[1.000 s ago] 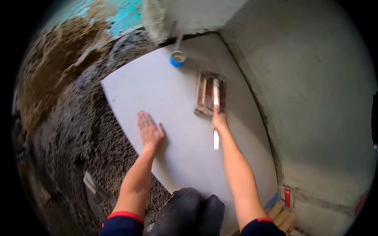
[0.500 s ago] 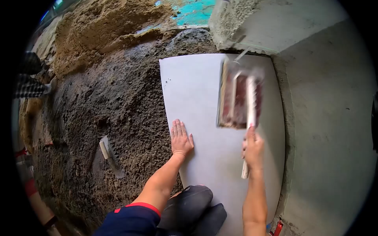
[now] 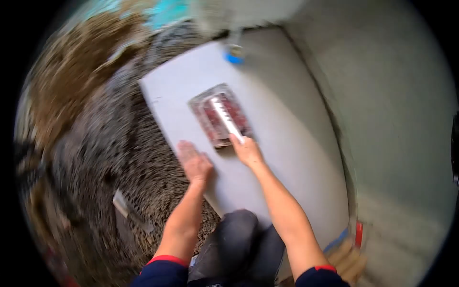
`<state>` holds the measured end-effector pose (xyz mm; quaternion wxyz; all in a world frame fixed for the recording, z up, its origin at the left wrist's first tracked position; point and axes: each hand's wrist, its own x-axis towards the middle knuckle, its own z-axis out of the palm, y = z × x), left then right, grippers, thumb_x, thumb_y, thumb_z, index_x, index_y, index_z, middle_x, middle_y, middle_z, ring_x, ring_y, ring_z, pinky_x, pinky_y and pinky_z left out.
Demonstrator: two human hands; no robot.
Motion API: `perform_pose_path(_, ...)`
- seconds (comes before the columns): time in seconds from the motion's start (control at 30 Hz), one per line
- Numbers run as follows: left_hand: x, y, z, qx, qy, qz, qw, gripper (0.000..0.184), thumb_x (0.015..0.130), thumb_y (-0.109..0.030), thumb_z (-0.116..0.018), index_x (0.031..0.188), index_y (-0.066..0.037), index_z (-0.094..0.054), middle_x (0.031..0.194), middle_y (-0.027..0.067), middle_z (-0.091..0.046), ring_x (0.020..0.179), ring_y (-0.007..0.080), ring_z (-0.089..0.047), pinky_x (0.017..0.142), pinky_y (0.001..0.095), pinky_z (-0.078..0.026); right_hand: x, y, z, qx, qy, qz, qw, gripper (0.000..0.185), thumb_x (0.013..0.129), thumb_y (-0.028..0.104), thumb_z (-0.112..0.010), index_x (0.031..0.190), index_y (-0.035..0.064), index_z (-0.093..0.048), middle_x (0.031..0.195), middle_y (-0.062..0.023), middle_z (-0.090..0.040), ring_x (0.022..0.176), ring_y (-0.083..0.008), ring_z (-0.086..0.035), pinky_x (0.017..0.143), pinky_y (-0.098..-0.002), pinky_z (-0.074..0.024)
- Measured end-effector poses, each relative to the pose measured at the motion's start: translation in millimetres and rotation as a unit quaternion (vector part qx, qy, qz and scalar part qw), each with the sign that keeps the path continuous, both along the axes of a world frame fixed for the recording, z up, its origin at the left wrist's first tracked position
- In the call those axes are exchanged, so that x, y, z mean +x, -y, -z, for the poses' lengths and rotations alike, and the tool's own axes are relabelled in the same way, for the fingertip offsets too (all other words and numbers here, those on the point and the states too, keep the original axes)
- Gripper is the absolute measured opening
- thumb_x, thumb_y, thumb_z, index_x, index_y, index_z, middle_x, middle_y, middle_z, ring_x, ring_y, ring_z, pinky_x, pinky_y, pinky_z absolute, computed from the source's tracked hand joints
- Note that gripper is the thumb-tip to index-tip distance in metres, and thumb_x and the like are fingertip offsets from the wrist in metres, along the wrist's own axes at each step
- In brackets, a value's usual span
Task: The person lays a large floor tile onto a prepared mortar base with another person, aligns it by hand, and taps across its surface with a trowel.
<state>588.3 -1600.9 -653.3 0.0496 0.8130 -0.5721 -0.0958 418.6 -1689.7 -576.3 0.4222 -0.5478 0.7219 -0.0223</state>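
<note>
A broad, rectangular float with a pale handle (image 3: 222, 115), its reddish-brown face smeared and worn, is over the upper left half of a large, smooth, off-white slab (image 3: 291, 167); whether it touches is unclear. The right hand (image 3: 247, 151) grips the handle's lower end, fingers closed around it. The left hand (image 3: 195, 164) presses open near the slab's left edge, fingers extended. A blue-rimmed fitting (image 3: 234, 55) sits near the slab's far edge. To the left spreads dark, coarse, crumbly mortar (image 3: 138, 153), a blurred trowel (image 3: 121, 203) resting on it, with a brown, sandy mound (image 3: 76, 71) and turquoise patch (image 3: 168, 13) beyond. A smooth, gray-green wall (image 3: 401, 119) flanks the right.
</note>
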Motion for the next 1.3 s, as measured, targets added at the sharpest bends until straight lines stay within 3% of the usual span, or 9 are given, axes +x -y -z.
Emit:
perform_pose_path(0.23, -2.0, 48.4, 11.6, 0.114, 0.150, 0.067, 0.980, 0.074, 0.097, -0.044, -0.026, 0.144, 0.011, -0.010, 0.154, 0.0260, -0.003, 0.144, 0.0362, -0.002, 0.117, 0.0416, 0.002, -100.8, -100.2, 0.6, 0.018, -0.015, 0.158, 0.987, 0.069, 0.090, 0.064, -0.039, 0.099, 0.0019, -0.066, 0.087, -0.0237, -0.067, 0.087, -0.0397, -0.065, 0.078, -0.0454, -0.0499)
perform_pose_path(0.4, 7.7, 137.0, 30.0, -0.016, 0.075, 0.194, 0.978, 0.083, 0.094, -0.050, -0.037, 0.144, 0.012, -0.013, 0.153, 0.0271, -0.011, 0.144, 0.0366, -0.004, 0.117, 0.0432, -0.001, -175.2, -171.7, 16.2, 0.041, 0.011, 0.261, 0.964, 0.063, 0.090, 0.063, -0.039, 0.100, 0.0079, -0.068, 0.075, -0.0187, -0.065, 0.074, -0.0342, -0.065, 0.065, -0.0435, -0.0462)
perform_pose_path(0.53, -7.3, 215.9, 23.3, -0.146, -0.045, 0.180, 0.972, 0.086, 0.088, -0.048, -0.053, 0.145, 0.006, -0.018, 0.151, 0.0284, -0.017, 0.142, 0.0390, -0.013, 0.116, 0.0435, -0.011, -213.7, -215.4, 12.9, 0.035, -0.064, 0.255, 0.964, 0.067, 0.091, 0.057, -0.043, 0.089, -0.0059, -0.064, 0.081, -0.0295, -0.062, 0.080, -0.0458, -0.061, 0.070, -0.0489, -0.0453)
perform_pose_path(0.67, -13.8, 291.9, 19.9, -0.225, -0.069, 0.182, 0.955, 0.085, 0.085, -0.041, -0.062, 0.147, -0.001, -0.019, 0.149, 0.0299, -0.017, 0.140, 0.0418, -0.017, 0.114, 0.0452, -0.020, -225.1, -235.2, 14.6, 0.025, -0.087, 0.285, 0.954, 0.058, 0.093, 0.050, -0.047, 0.083, -0.0051, -0.062, 0.073, -0.0275, -0.060, 0.073, -0.0443, -0.060, 0.065, -0.0478, -0.0439)
perform_pose_path(0.87, -36.0, 386.8, 38.5, -0.288, -0.129, 0.193, 0.929, 0.069, 0.084, -0.035, -0.066, 0.139, -0.008, -0.036, 0.147, 0.0331, -0.018, 0.134, 0.0473, -0.027, 0.109, 0.0445, -0.031, -223.8, -247.0, 25.7, -0.003, -0.093, 0.299, 0.950, 0.055, 0.093, 0.044, -0.050, 0.080, -0.0081, -0.057, 0.066, -0.0252, -0.055, 0.064, -0.0419, -0.055, 0.061, -0.0473, -0.0415)
perform_pose_path(0.97, -39.3, 417.3, 45.7, -0.352, -0.089, 0.235, 0.902, 0.047, 0.085, -0.031, -0.067, 0.120, -0.005, -0.050, 0.136, 0.0315, -0.034, 0.122, 0.0482, -0.040, 0.100, 0.0455, -0.041, -219.2, -246.8, 27.2, -0.051, -0.108, 0.299, 0.947, 0.046, 0.096, 0.035, -0.047, 0.080, -0.0067, -0.055, 0.062, -0.0188, -0.050, 0.057, -0.0302, -0.048, 0.057, -0.0435, -0.0386)
perform_pose_path(1.2, -76.8, 449.2, 34.0, -0.281, -0.123, 0.239, 0.921, 0.047, 0.088, -0.032, -0.061, 0.126, -0.010, -0.047, 0.135, 0.0278, -0.037, 0.120, 0.0463, -0.044, 0.098, 0.0467, -0.043, -211.4, -252.9, 31.0, -0.066, -0.119, 0.295, 0.946, 0.047, 0.098, 0.035, -0.045, 0.079, -0.0070, -0.054, 0.061, -0.0178, -0.049, 0.056, -0.0276, -0.046, 0.056, -0.0432, -0.0374)
perform_pose_path(1.27, -89.3, 475.0, 43.5, -0.277, -0.129, 0.268, 0.914, 0.048, 0.090, -0.037, -0.057, 0.131, -0.014, -0.043, 0.139, 0.0271, -0.035, 0.122, 0.0441, -0.043, 0.099, 0.0474, -0.043, -211.5, -255.6, 27.9, 0.062, -0.154, 0.289, 0.943, 0.046, 0.095, 0.037, -0.048, 0.109, -0.0053, -0.059, 0.097, -0.0284, -0.061, 0.090, -0.0431, -0.059, 0.079, -0.0494, -0.0446)
perform_pose_path(1.3, -96.3, 490.0, 48.4, -0.266, -0.099, 0.282, 0.917, 0.049, 0.093, -0.039, -0.052, 0.136, -0.018, -0.040, 0.143, 0.0260, -0.031, 0.125, 0.0426, -0.042, 0.101, 0.0467, -0.042, -210.8, -252.6, 29.5, 0.028, -0.101, 0.317, 0.943, 0.046, 0.095, 0.039, -0.046, 0.097, -0.0046, -0.061, 0.087, -0.0274, -0.060, 0.082, -0.0443, -0.057, 0.072, -0.0501, -0.0433)
